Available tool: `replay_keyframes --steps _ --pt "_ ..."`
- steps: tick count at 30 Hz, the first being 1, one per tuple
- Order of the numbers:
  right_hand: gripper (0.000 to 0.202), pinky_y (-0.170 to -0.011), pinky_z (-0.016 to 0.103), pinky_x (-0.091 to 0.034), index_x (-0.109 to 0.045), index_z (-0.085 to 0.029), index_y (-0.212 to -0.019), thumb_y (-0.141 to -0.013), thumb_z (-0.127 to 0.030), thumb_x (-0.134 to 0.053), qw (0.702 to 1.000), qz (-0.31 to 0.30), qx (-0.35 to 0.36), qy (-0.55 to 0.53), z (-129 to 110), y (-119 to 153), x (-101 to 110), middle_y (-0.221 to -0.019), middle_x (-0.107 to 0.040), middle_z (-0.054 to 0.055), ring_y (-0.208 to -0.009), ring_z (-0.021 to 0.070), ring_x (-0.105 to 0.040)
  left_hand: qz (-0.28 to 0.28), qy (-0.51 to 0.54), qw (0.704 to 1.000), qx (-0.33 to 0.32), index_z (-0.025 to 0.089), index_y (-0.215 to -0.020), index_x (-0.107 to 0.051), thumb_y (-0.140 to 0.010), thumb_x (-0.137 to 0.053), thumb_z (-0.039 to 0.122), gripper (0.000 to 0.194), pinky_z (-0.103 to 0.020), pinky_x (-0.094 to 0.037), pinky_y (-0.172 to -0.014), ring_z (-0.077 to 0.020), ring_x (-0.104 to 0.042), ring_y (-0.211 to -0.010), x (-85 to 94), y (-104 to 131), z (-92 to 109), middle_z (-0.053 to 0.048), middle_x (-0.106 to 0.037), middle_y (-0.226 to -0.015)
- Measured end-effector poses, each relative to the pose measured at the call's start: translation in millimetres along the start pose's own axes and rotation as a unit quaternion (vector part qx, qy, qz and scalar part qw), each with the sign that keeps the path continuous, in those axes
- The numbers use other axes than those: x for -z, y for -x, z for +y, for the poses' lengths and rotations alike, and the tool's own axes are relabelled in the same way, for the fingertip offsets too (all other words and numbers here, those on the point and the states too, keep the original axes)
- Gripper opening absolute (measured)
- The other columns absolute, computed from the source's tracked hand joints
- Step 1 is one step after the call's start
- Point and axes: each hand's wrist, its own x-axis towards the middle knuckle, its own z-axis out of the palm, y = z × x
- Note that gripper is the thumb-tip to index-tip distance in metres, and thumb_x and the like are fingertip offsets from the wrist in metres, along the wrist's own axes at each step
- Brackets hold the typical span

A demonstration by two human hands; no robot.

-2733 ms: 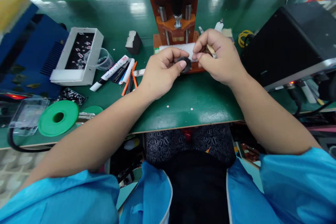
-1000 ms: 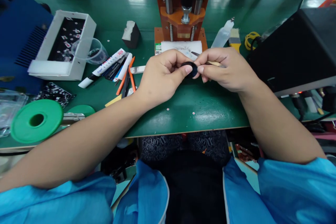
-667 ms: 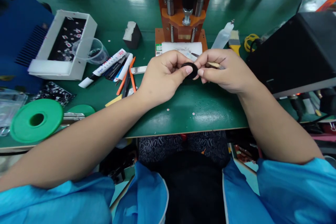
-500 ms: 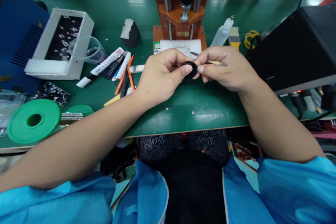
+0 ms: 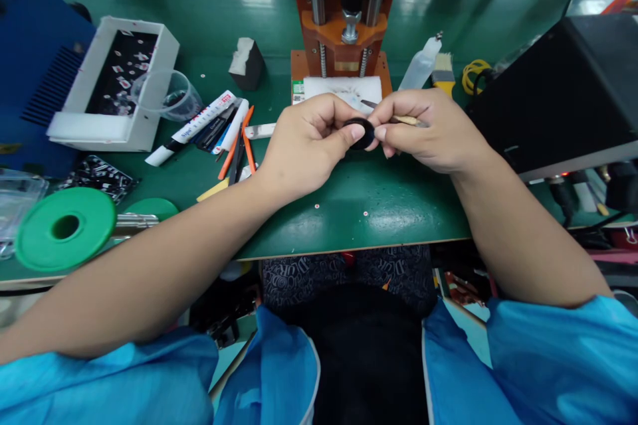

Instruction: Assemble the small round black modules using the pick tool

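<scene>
Between thumb and fingers, my left hand [image 5: 312, 146] grips a small round black part [image 5: 363, 135] above the green table. My right hand [image 5: 428, 129] is closed around a thin tool [image 5: 411, 121] with a wooden-looking handle and a dark pointed tip. Its thumb and fingertip touch the right edge of the black part. Just behind both hands lies a white pad [image 5: 366, 87] on the base of an orange-brown press [image 5: 343, 33]. The fingertips partly hide the black part's edges.
Left of my hands lie a marker [image 5: 204, 121], orange tweezers [image 5: 248, 146], a clear cup [image 5: 187, 106] and a white box [image 5: 167, 46]. A green spool [image 5: 94, 229] sits nearer. On the right are a bottle [image 5: 421, 66], a brush [image 5: 443, 73] and a black device [image 5: 558, 93].
</scene>
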Motion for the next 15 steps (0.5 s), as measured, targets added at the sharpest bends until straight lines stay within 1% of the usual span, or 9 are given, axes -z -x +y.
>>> replay_keyframes --steps 2,5,9,12,15 --pt "0.006 -0.068 0.03 -0.057 -0.09 -0.023 -0.093 -0.098 -0.025 -0.093 1.0 0.001 0.001 0.0 0.0 -0.1 0.3 -0.082 -0.084 0.0 -0.067 0.0149 -0.07 -0.002 0.003 1.0 0.001 0.028 -0.097 -0.085 -0.104 -0.107 0.065 0.044 -0.047 -0.074 -0.083 -0.0299 -0.088 -0.097 -0.7 -0.1 -1.1 -0.006 -0.095 -0.102" --pt "0.007 -0.065 0.029 -0.054 -0.09 -0.022 -0.092 -0.099 -0.023 -0.091 1.0 0.002 -0.006 -0.002 -1.4 -0.1 -0.3 -0.084 -0.086 0.001 -0.067 0.0144 -0.069 0.002 0.001 1.0 0.007 0.029 -0.097 -0.085 -0.103 -0.108 0.07 0.048 -0.046 -0.072 -0.079 -0.0278 -0.086 -0.091 -1.2 0.2 -1.0 -0.006 -0.095 -0.102" --pt "0.006 -0.068 0.029 -0.058 -0.089 -0.023 -0.092 -0.097 -0.023 -0.093 1.0 0.007 -0.009 -0.02 -3.2 0.1 -2.2 -0.089 -0.09 0.002 -0.071 0.0158 -0.072 0.009 -0.003 1.0 0.01 0.03 -0.099 -0.086 -0.102 -0.108 0.075 0.051 -0.047 -0.068 -0.073 -0.0249 -0.08 -0.08 -0.6 0.2 1.0 -0.005 -0.094 -0.101" --pt "0.004 -0.071 0.03 -0.06 -0.089 -0.023 -0.093 -0.093 -0.022 -0.094 1.0 0.003 -0.011 -0.023 -2.5 0.1 -2.5 -0.091 -0.091 0.002 -0.072 0.0161 -0.073 0.007 -0.002 1.0 0.013 0.03 -0.099 -0.086 -0.103 -0.107 0.073 0.049 -0.047 -0.067 -0.073 -0.0248 -0.079 -0.081 -0.2 -0.2 0.9 -0.005 -0.093 -0.101" --pt "0.007 -0.067 0.028 -0.058 -0.09 -0.023 -0.092 -0.093 -0.016 -0.088 1.0 0.004 -0.005 -0.01 -1.1 0.0 -0.9 -0.087 -0.089 0.0 -0.068 0.0142 -0.071 0.001 0.0 1.0 0.013 0.029 -0.099 -0.086 -0.102 -0.108 0.071 0.047 -0.046 -0.067 -0.074 -0.0257 -0.081 -0.085 -0.4 -0.2 -0.2 -0.006 -0.092 -0.1"
